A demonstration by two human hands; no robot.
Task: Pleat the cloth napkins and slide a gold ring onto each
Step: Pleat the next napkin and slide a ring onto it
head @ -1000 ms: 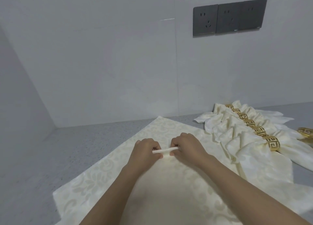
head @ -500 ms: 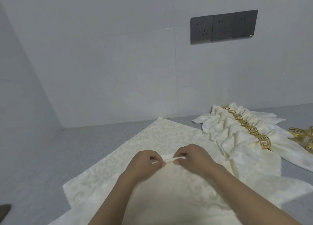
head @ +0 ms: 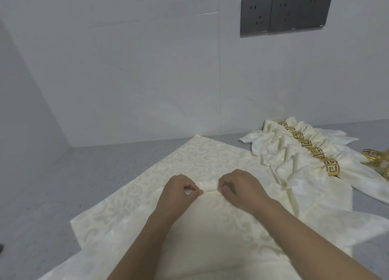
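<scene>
cream damask napkin (head: 189, 166) lies flat on the grey bench (head: 63, 195), one corner pointing toward the back wall. a narrow pleat ridge (head: 208, 186) runs left to right across its middle. left hand (head: 179, 192) and right hand (head: 242, 188) – each grip pinches one end of it. ringed napkins (head: 299, 164) lie far right – loose gold rings (head: 374, 155) just beyond.

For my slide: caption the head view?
Both hands pinch a pleat in a cream napkin beside ringed napkins.
</scene>
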